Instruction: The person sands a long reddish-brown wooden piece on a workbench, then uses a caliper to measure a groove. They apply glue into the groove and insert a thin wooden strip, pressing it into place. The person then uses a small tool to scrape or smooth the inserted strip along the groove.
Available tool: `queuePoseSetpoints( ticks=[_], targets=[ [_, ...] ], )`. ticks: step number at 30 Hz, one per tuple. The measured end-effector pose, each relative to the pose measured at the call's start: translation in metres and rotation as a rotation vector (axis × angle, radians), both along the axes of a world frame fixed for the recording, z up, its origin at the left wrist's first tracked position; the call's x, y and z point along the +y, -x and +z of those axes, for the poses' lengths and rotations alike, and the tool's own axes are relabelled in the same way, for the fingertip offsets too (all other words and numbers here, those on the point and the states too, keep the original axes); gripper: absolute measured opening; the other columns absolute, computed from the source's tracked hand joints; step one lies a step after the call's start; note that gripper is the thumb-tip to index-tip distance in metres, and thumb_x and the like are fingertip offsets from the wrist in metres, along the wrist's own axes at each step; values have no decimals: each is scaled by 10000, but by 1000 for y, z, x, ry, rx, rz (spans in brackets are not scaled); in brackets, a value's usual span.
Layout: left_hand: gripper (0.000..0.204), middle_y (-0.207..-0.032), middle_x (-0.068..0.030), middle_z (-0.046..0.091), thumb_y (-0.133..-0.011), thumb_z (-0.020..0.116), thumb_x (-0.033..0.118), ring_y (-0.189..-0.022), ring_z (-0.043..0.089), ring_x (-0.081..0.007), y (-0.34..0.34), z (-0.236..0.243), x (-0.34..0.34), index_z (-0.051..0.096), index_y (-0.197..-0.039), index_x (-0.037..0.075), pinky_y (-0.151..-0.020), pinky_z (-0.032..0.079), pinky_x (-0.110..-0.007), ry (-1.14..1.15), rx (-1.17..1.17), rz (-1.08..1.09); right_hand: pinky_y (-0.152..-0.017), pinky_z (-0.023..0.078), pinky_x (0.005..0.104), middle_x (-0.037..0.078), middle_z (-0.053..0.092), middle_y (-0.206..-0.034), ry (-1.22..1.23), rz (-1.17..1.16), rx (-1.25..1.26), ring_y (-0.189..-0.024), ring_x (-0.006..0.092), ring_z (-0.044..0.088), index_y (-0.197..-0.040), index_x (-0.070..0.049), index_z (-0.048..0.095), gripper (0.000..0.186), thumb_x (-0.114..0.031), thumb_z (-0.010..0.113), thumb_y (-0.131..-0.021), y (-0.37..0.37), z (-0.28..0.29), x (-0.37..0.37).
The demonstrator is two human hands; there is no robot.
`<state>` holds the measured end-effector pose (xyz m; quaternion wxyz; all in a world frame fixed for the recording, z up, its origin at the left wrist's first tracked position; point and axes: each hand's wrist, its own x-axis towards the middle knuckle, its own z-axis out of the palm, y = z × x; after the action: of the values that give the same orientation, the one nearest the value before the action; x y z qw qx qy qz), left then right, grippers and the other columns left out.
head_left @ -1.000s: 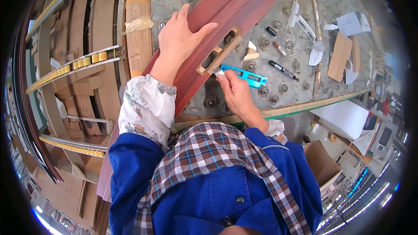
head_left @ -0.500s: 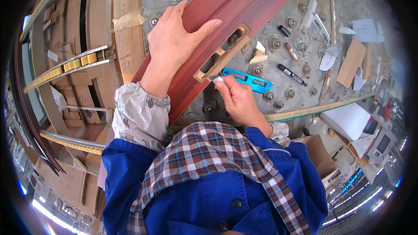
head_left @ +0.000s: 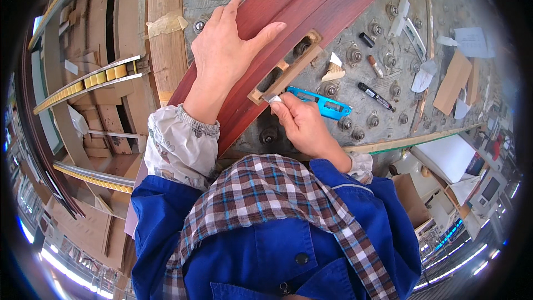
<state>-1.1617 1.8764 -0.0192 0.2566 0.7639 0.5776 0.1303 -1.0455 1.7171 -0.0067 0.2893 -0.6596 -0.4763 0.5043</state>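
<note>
A long reddish-brown wooden profile lies diagonally across the bench, with a pale-edged cutout in its near side. My left hand rests flat on the wood, thumb spread from the fingers. Beside the lower end of the cutout, my right hand is closed in a pinch. It grips a small flat blade with a white part, whose tip meets the cutout's rim. Just beyond that hand lies a bright blue slotted template.
Metal ball rollers stud the grey bench top. A black marker, a brown stick, a black cap and cardboard strips lie to the right. Roller rails and boards stand at left.
The view has shifted slightly. My right hand has moved a little against the cutout's lower end, and more of the blade shows. My left hand stays on the wood.
</note>
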Motion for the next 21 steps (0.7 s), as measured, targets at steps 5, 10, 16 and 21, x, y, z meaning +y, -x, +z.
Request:
queuePoseSetpoints(
  ticks=[5, 10, 16, 21],
  targets=[
    [848, -1187, -138, 650, -735, 719, 658, -1085, 638, -287, 4, -1, 4, 597, -1278, 18, -923, 499, -395, 4, -50, 2, -569, 474, 401, 189, 627, -720, 40, -57, 96, -658, 377, 631, -921, 6, 594, 197, -173, 547, -987, -1, -6, -1],
    [819, -1149, -139, 667, -722, 744, 638, -1065, 648, -285, 4, -1, 3, 624, -1244, 18, -916, 504, -390, -27, -84, 7, -556, 456, 384, 185, 611, -704, 51, -156, 82, -633, 365, 613, -913, -1, 591, 188, -174, 563, -981, -8, -2, -8],
    [816, -1122, -135, 677, -718, 746, 640, -1037, 660, -278, 4, -2, 3, 632, -1231, 17, -903, 510, -392, -13, -80, 14, -538, 439, 426, 210, 587, -680, -65, -59, -98, -639, 391, 608, -897, -3, 575, 172, -160, 582, -968, -4, -3, -7],
    [803, -1112, -133, 679, -717, 744, 643, -1018, 664, -276, 4, -4, 2, 640, -1214, 21, -889, 513, -392, -33, -89, 8, -536, 422, 350, 137, 554, -662, -58, -62, -138, -556, 254, 547, -909, -21, 612, 181, -186, 583, -979, -3, -1, -8]
  ],
)
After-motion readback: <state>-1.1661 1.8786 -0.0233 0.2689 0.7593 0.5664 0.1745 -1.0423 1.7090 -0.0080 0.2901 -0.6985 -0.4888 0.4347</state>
